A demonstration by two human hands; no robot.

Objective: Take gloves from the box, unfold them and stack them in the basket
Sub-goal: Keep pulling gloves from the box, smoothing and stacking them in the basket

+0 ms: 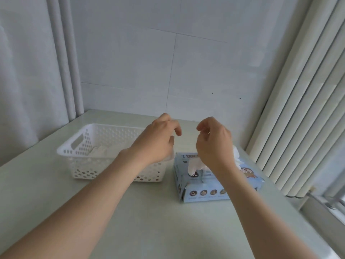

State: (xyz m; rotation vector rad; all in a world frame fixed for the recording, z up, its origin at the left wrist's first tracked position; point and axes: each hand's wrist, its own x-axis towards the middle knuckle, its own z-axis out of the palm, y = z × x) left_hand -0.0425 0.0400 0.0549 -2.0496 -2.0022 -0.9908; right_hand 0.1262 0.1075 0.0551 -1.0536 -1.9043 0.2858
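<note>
Pale table [149, 217] bears the basket [84, 168], glove box [207, 192] at its three o'clock; your left hand [156, 141] and right hand [214, 143] hover, fingers curled, and whether they hold anything cannot be told.

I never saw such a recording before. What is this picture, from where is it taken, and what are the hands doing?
There is no machine: a camera worn on a person's head looks forward and down at that person's own bare arms. On the pale table stand a white perforated basket, with some white material inside, and to its right a blue glove box with a white glove sticking out. The left hand hovers over the basket's right end, the right hand over the box. Both have curled fingers, as if pinching something thin, but whether they hold a glove is not clear.
</note>
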